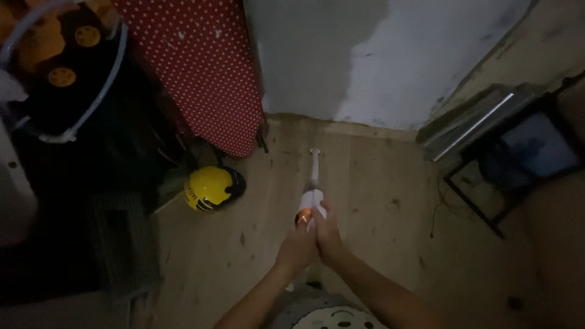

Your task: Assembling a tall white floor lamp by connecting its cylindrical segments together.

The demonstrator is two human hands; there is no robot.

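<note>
You hold one white stick vacuum, both hands closed round its body: your left hand and right hand press together at its near end. Its long axis runs away from you, the thin tube pointing ahead to the wall. One yellow helmet lies on the floor, well left of your hands.

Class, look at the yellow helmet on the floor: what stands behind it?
Behind the yellow helmet leans a red board with white polka dots. Dark clutter to its left hides the floor there; the board's foot is covered.
</note>
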